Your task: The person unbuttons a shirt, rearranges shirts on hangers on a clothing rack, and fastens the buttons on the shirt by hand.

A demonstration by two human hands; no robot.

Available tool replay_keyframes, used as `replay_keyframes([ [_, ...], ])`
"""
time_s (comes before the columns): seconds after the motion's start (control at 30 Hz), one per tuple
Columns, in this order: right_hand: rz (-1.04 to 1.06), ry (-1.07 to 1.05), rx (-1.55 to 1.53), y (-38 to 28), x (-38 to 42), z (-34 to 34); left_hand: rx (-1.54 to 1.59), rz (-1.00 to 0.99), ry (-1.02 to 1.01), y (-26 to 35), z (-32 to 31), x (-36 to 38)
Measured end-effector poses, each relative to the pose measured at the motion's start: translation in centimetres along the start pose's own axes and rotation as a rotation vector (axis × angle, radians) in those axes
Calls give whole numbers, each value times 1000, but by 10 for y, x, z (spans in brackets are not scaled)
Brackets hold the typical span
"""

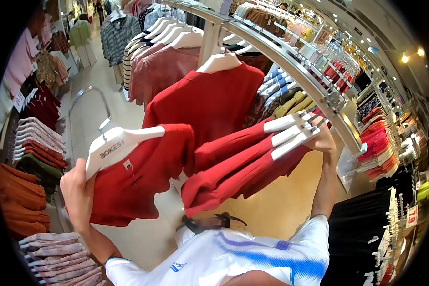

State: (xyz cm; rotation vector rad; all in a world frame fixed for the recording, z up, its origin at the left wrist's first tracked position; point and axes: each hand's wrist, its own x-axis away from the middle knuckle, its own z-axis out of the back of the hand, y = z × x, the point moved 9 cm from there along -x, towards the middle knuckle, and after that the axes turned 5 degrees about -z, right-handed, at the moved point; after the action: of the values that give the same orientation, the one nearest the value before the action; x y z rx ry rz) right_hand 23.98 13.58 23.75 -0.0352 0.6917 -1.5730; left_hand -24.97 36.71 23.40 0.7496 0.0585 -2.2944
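Note:
My left hand [78,193] is closed around the left end of a white hanger [128,142] with printed lettering. A red top [143,183] hangs on that hanger, and its metal hook points up, free of any rail. At the right, my right hand [323,139] grips several white clothes hangers [291,140] near the end of the rack rail; its fingers are partly hidden behind them. Red garments [233,176] slant down from those hangers toward the left. Between my hands and farther back, a red shirt [205,102] hangs from the rail on its own white hanger.
A curved metal rail [291,62] crosses above my hands. Dusty pink shirts [164,71] hang behind the red shirt. Folded-looking rows of clothes, including orange garments [21,200], line the left side. Black garments [360,233] hang close at the lower right. Pale floor [276,195] shows below.

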Motion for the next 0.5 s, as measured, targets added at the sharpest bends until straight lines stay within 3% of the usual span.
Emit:
replay_keyframes([
  [0.1, 35, -115, 273, 28, 10, -5, -40, -49, 21, 38, -3, -26],
  [0.17, 69, -150, 294, 34, 15, -9, -118, -88, 27, 69, -5, -43],
  [0.3, 72, -126, -1, 39, 19, -11, -209, -128, 41, 123, -21, -60],
  [0.43, 81, -130, -194, 44, 19, -12, -178, -96, -184, 162, -71, -71],
  [0.5, 65, -148, -297, 50, 18, -17, -130, -176, -240, 191, -90, -82],
])
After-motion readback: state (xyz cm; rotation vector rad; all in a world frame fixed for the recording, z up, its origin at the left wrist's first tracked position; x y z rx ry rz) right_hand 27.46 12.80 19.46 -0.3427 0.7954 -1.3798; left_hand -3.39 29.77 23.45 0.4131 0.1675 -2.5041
